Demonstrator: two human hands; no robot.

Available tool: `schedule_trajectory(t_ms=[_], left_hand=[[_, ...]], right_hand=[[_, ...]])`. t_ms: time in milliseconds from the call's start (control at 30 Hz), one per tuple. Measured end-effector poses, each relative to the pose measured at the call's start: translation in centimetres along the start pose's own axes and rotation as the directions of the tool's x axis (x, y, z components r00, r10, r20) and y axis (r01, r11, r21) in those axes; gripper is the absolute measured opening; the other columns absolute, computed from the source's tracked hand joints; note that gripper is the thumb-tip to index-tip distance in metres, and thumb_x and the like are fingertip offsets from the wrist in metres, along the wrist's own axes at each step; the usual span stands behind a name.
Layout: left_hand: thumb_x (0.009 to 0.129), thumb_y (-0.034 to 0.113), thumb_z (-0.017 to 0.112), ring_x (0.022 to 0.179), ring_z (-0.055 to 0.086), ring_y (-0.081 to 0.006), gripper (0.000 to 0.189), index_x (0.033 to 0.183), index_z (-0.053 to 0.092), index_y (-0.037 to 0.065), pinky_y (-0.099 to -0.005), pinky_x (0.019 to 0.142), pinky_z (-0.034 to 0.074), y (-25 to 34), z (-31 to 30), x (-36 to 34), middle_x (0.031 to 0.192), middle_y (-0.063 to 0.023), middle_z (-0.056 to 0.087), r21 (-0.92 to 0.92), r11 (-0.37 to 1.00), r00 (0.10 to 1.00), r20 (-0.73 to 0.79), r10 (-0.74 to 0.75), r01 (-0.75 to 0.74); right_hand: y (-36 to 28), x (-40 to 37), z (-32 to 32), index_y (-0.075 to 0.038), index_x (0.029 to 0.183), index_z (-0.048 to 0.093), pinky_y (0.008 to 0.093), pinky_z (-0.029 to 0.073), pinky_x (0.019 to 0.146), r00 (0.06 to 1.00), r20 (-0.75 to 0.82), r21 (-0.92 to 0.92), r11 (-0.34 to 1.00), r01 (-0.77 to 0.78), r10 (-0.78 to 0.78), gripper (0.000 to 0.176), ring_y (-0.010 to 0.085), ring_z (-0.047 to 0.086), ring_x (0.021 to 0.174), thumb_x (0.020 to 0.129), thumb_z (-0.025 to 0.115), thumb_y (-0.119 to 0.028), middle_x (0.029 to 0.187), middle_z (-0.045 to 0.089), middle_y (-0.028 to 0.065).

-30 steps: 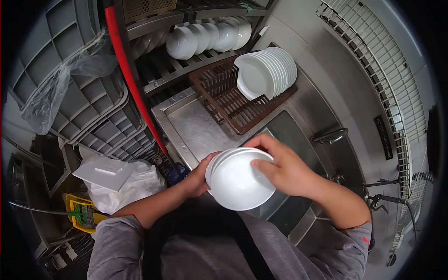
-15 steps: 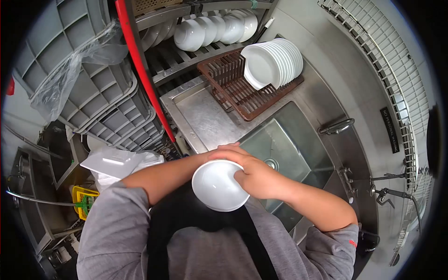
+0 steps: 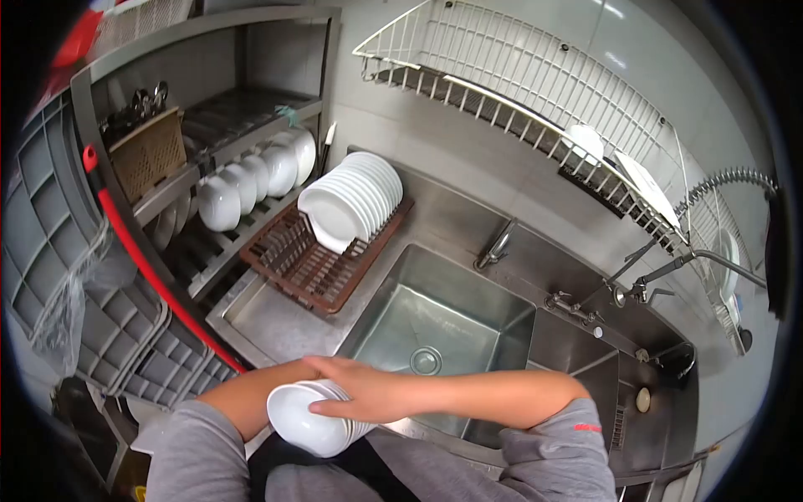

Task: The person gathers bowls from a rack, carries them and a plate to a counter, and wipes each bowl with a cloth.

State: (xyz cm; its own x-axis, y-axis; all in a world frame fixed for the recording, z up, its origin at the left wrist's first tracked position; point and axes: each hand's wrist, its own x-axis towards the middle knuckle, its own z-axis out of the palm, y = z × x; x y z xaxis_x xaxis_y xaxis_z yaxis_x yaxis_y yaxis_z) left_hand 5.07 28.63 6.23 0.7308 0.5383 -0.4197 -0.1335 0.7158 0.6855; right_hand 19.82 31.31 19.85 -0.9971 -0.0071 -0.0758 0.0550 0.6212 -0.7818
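Observation:
A nested stack of white bowls [image 3: 309, 421] is held low in front of my body, tilted so the inside of the front bowl faces the camera. My right hand [image 3: 360, 393] grips the stack, its thumb inside the front bowl and its fingers reaching over toward my left forearm [image 3: 251, 397]. My left hand is hidden behind the bowls, so its fingers do not show. Just beyond my hands lie the steel sink [image 3: 435, 326] and a brown rack [image 3: 309, 268] with several white plates [image 3: 351, 201] standing in it.
On the left, a metal shelf [image 3: 209, 268] holds upright white bowls [image 3: 222, 205] and a tan basket [image 3: 150, 159] with utensils. A wire rack [image 3: 519, 92] hangs on the wall above the tap [image 3: 498, 243]. A spray hose [image 3: 728, 177] is at the right.
The view has swung right and up, showing more of the sink and wall rack. The bowls appear lower and to the left, and several nested rims now show.

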Motion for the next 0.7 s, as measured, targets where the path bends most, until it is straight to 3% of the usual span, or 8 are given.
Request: schedule_trajectory(t_ms=[100, 167, 200, 233, 267, 367, 467, 700], left_hand=[[0.096, 0.044, 0.046, 0.103, 0.060, -0.0132, 0.047, 0.126, 0.057, 0.010, -0.0291, 0.091, 0.047, -0.1, 0.0, 0.5, 0.112, -0.0041, 0.062, 0.049, 0.998, 0.999, -0.001, -0.046, 0.046], [0.095, 0.043, 0.047, 0.103, 0.059, -0.0126, 0.046, 0.127, 0.057, 0.010, -0.0286, 0.091, 0.046, -0.4, -0.2, 0.5, 0.112, -0.0037, 0.061, 0.077, 0.994, 0.997, -0.002, -0.073, 0.073], [0.095, 0.043, 0.047, 0.103, 0.059, -0.0126, 0.046, 0.127, 0.057, 0.010, -0.0286, 0.091, 0.046, -0.3, -0.2, 0.3, 0.112, -0.0037, 0.061, 0.078, 0.994, 0.997, -0.005, -0.077, 0.077], [0.094, 0.037, 0.047, 0.101, 0.059, -0.0119, 0.044, 0.127, 0.056, 0.009, -0.0268, 0.091, 0.045, -0.2, 0.0, 0.2, 0.111, -0.0023, 0.061, 0.055, 0.995, 0.997, -0.015, -0.081, 0.082], [0.093, 0.032, 0.048, 0.100, 0.059, -0.0113, 0.042, 0.127, 0.056, 0.008, -0.0249, 0.092, 0.044, -0.2, 0.1, 0.2, 0.110, -0.0009, 0.061, 0.030, 0.996, 0.996, -0.023, -0.084, 0.085], [0.094, 0.032, 0.047, 0.101, 0.059, -0.0112, 0.043, 0.128, 0.056, 0.008, -0.0255, 0.092, 0.044, 0.3, 0.5, 0.0, 0.111, -0.0017, 0.061, 0.082, 0.995, 0.998, 0.002, -0.060, 0.060], [0.093, 0.031, 0.047, 0.105, 0.058, -0.0117, 0.043, 0.128, 0.056, 0.008, -0.0257, 0.094, 0.044, -0.3, -0.7, 0.6, 0.115, -0.0029, 0.060, 0.066, 0.997, 0.999, -0.001, -0.046, 0.046], [0.094, 0.031, 0.046, 0.113, 0.055, -0.0131, 0.043, 0.128, 0.057, 0.007, -0.0256, 0.099, 0.040, -1.1, -1.5, 0.8, 0.121, -0.0042, 0.059, 0.064, 0.998, 0.999, -0.037, -0.023, 0.025]], right_hand=[[-5.3, -3.3, -11.2, -0.002, 0.145, 0.032, 0.0429, 0.027, 0.114, 0.928, -0.373, -0.263, 0.961, -0.083, -0.022, 0.074, 0.0343, 0.030, 0.139, 0.090, 0.065, -0.038, 0.151, 0.028, 0.0233], [-6.0, -4.4, -20.4, -0.007, 0.138, 0.045, 0.0355, 0.047, 0.097, 0.538, -0.761, -0.546, 0.805, -0.231, -0.362, 0.056, 0.0239, 0.050, 0.123, 0.089, 0.064, -0.024, 0.136, 0.048, 0.0149], [-7.2, -5.5, -25.1, -0.010, 0.128, 0.054, 0.0335, 0.050, 0.086, 0.358, -0.897, -0.334, 0.927, -0.168, -0.259, 0.040, 0.0199, 0.059, 0.105, 0.090, 0.061, -0.019, 0.123, 0.058, 0.0113], [-5.3, -7.2, -32.5, -0.011, 0.117, 0.060, 0.0338, 0.051, 0.085, 0.201, -0.812, -0.583, 0.741, -0.332, -0.548, 0.028, 0.0214, 0.064, 0.101, 0.090, 0.061, -0.017, 0.109, 0.066, 0.0119], [-4.2, -9.1, -37.8, -0.009, 0.115, 0.061, 0.0368, 0.050, 0.085, 0.139, -0.870, -0.481, 0.754, -0.448, -0.473, 0.027, 0.0237, 0.063, 0.101, 0.089, 0.062, -0.018, 0.109, 0.066, 0.0116], [3.7, -14.7, -47.9, -0.014, 0.135, 0.048, 0.0454, 0.043, 0.101, 0.385, -0.873, -0.459, 0.235, -0.857, -0.299, 0.071, 0.0340, 0.052, 0.122, 0.077, 0.076, -0.043, 0.128, 0.056, 0.0172], [5.0, -14.9, -48.2, -0.016, 0.139, 0.043, 0.0502, 0.038, 0.106, 0.306, -0.920, -0.236, 0.279, -0.931, 0.243, 0.104, 0.0365, 0.045, 0.129, 0.057, 0.083, -0.063, 0.139, 0.049, 0.0174], [1.5, -13.2, -45.0, -0.017, 0.139, 0.045, 0.0502, 0.043, 0.100, 0.246, -0.855, -0.199, 0.148, -0.969, 0.457, 0.104, 0.0362, 0.050, 0.125, 0.054, 0.083, -0.065, 0.135, 0.054, 0.0151]])
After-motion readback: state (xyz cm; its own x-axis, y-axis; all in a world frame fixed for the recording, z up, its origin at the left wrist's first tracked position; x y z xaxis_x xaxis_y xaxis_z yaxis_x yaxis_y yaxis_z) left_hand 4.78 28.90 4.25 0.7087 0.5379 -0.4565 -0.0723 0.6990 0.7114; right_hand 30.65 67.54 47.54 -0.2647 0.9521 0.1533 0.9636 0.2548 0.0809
